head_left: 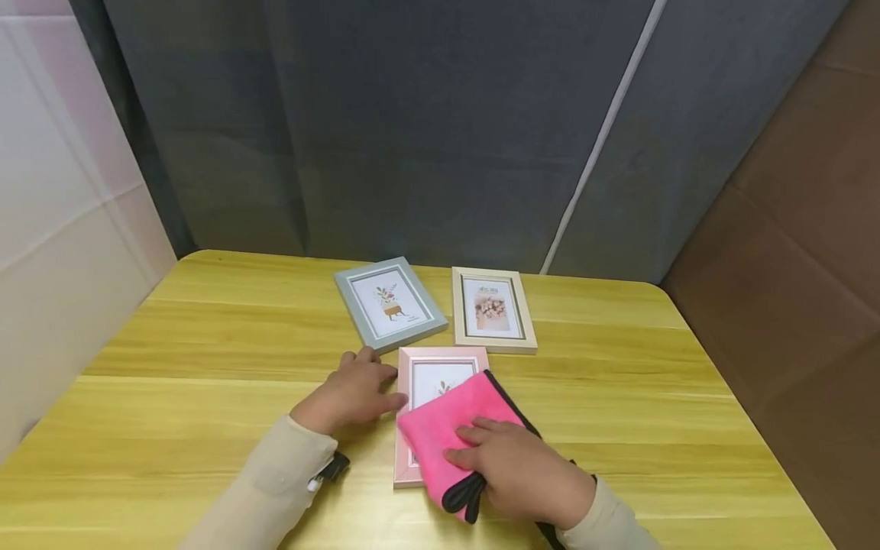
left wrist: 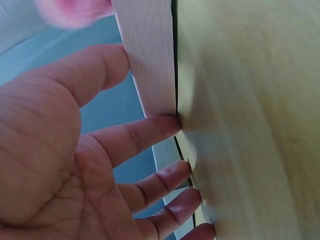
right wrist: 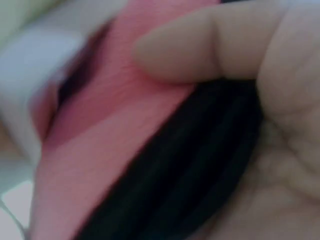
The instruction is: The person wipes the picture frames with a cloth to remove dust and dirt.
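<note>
A pink photo frame [head_left: 409,475] lies face up on the table, partly hidden under a folded pink cloth [head_left: 450,428] with black edging. My right hand [head_left: 519,466] holds the cloth against the frame's face, its thumb [right wrist: 175,50] on the pink fabric; the right wrist view is blurred. At the frame's left side is my left hand [head_left: 354,389], fingers spread. In the left wrist view, its thumb and index fingertip touch the side of the pink frame [left wrist: 150,60], and the other fingertips reach down near the tabletop.
Behind the pink frame lie a grey-blue photo frame [head_left: 356,302], turned at an angle, and a cream photo frame [head_left: 528,328] to its right. All rest on a yellow wood-grain table [head_left: 172,428]. A dark cloth [head_left: 412,137] hangs along the back edge.
</note>
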The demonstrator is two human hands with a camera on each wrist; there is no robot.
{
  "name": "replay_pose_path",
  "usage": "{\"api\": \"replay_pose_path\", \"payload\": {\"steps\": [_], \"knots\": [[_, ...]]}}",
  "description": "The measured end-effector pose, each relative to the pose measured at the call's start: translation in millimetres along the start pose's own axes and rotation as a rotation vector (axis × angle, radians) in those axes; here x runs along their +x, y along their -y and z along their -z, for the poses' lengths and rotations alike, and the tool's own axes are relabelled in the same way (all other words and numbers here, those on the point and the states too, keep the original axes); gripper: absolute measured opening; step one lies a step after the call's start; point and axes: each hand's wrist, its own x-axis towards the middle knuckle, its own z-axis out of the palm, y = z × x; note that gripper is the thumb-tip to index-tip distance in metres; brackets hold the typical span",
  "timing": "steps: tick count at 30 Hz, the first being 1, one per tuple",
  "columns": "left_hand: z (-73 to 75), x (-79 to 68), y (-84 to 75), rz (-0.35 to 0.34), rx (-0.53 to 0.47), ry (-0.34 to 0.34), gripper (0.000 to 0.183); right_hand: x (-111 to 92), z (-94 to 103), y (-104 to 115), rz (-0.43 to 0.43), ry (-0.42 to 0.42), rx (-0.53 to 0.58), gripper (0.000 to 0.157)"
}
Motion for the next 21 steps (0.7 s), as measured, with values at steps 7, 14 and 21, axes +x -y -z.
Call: {"api": "replay_pose_path", "payload": {"steps": [7,14,21], "knots": [[-0.5,0.6,-1.9,-0.024,-0.001,-0.011,0.056,0,-1.4,2,0.055,-0.004,-0.028,0.056],[-1.8,0.0,0.2,-0.026,0.013,-0.019,0.054,2,-5.0,8,0.235,-0.051,-0.025,0.066],[-1.2,0.7,2.1,-0.009,-0.002,-0.004,0.057,-6,7.9,-10,-0.028,0.032,0.042,0.048]]}}
